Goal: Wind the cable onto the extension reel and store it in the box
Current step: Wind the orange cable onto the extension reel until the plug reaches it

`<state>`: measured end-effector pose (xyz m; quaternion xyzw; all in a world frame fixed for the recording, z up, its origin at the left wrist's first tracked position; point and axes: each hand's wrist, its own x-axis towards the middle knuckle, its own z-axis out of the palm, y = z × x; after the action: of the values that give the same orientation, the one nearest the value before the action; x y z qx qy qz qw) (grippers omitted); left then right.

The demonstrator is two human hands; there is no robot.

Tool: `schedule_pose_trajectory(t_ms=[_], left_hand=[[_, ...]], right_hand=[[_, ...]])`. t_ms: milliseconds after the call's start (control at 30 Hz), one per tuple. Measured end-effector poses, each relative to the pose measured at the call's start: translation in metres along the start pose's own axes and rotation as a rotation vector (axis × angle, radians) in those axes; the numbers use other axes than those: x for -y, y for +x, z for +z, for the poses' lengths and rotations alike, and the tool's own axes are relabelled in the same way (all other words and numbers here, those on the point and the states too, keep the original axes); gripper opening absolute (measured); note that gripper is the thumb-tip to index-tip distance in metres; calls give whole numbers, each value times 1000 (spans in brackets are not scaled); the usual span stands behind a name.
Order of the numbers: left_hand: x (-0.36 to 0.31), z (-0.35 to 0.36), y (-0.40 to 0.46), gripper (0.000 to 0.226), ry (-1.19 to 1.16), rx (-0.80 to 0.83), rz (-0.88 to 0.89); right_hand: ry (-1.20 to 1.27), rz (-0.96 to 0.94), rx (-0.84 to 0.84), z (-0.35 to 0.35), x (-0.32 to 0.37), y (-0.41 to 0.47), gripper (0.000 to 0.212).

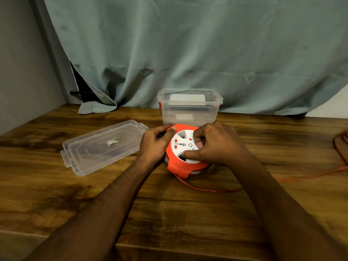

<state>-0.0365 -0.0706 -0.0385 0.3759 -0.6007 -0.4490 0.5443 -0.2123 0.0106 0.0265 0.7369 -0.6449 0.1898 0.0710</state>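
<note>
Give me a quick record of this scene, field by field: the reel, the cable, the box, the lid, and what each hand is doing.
reel: orange and white extension reel on the wooden table
left hand: left hand grips the reel's orange rim
right hand: right hand, fingers curled on the white socket face
cable: orange cable trails right, mostly unwound
box: clear box open, behind the reel
lid: lid flat, left of the reel

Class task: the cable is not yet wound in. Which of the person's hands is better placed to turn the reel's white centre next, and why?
Probably the right hand: its fingers already sit in the recesses of the white centre. The left hand grips the orange housing, steadying it, while cable trails out rightward.
</note>
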Motion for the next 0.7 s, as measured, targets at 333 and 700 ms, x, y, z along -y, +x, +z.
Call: schedule_pose_trajectory(t_ms=[333,700], left_hand=[[2,-3,0,36,0,-12,-4],[5,-2,2,29,11,-40,-26]], right_hand=[[34,-97,-38,10,5,2,56],[153,-130,79,-3,-26,2,61]])
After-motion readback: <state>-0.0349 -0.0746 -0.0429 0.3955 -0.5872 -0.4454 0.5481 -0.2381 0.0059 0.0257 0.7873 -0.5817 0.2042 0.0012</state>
